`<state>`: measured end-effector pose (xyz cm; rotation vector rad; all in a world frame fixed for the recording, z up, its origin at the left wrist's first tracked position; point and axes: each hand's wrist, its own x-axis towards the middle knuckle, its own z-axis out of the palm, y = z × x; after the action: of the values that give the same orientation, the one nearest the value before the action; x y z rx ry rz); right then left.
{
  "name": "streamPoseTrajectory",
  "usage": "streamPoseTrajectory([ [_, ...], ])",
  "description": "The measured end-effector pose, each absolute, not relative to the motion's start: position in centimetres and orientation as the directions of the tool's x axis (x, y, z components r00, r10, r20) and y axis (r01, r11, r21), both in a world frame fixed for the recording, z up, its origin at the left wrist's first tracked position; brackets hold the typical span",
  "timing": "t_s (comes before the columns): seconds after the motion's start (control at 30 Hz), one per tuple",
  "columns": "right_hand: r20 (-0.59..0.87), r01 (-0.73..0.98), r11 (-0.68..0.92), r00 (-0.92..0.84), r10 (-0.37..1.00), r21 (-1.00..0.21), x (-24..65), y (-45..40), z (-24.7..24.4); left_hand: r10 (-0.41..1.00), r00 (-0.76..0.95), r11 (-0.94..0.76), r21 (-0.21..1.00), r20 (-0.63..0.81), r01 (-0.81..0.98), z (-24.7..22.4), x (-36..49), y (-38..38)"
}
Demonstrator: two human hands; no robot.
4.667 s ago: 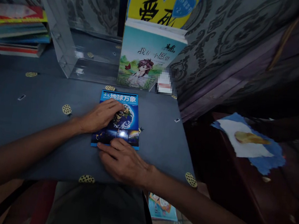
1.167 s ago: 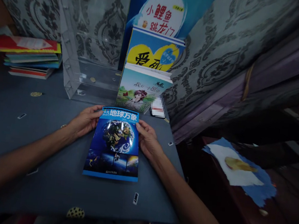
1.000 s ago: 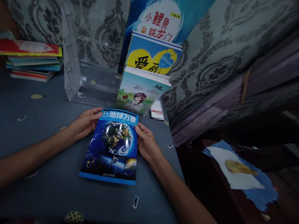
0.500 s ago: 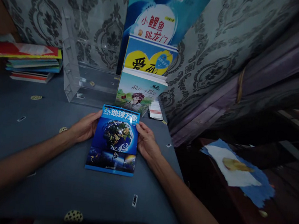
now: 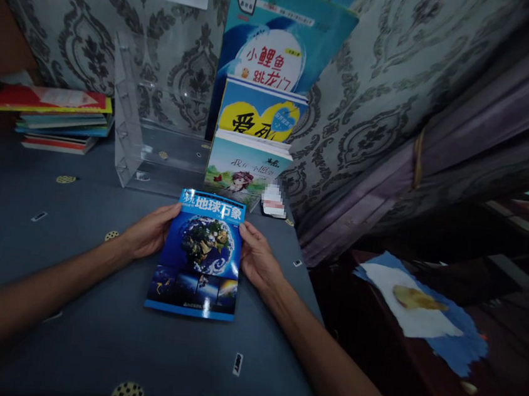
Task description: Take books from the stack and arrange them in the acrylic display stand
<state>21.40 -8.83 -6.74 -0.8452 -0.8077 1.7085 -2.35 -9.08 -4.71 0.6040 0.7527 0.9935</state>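
A blue book (image 5: 196, 260) with a picture of the Earth on its cover faces me above the table. My left hand (image 5: 153, 232) grips its left edge, fingers partly behind it. On the opposite edge, my right hand (image 5: 259, 255) holds it with the thumb near the front cover. Just beyond the book, a clear acrylic rack (image 5: 133, 124) stands on the table, its left part showing no books. The rack's right side carries several books in tiers, among them a green-covered book (image 5: 243, 174), a blue and yellow book (image 5: 254, 112) and a teal book (image 5: 281, 42).
A stack of books (image 5: 65, 117) lies at the back left of the dark table (image 5: 89, 337). Near the rack's right foot is a small blurred white item (image 5: 273, 200). Patterned curtain (image 5: 373, 108) hangs behind. Right of the table, a blue cloth (image 5: 461, 345) lies on a dark reddish surface.
The view has tilted up slightly, so the scene sits a little lower and more of the upper books shows. Both hands keep hold of the book, whose cover catches more glare.
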Motion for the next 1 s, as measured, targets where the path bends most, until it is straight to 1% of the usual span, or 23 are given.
streamPoseTrajectory([
  [0.17,-0.162,-0.478,-0.267,-0.25,0.955,-0.837,21.23,-8.89,-6.71,0.908,0.293,0.415,0.744,-0.3,-0.523,-4.44,-2.15,-9.12],
  [0.6,-0.2,-0.496,-0.321,-0.281,0.939,-0.807,21.17,-9.12,-6.58,0.916,0.291,0.394,0.763,-0.278,-0.512,-4.65,-2.26,-8.96],
  [0.77,-0.198,-0.48,-0.346,-0.332,0.922,-0.806,21.19,-9.22,-6.54,0.912,0.289,0.404,0.763,-0.292,-0.505,-4.66,-2.36,-8.93],
  [1.0,-0.2,-0.485,-0.34,-0.317,0.927,-0.806,21.05,-9.42,-6.29,0.915,0.276,0.399,0.765,-0.295,-0.506,-4.2,-2.14,-9.11],
])
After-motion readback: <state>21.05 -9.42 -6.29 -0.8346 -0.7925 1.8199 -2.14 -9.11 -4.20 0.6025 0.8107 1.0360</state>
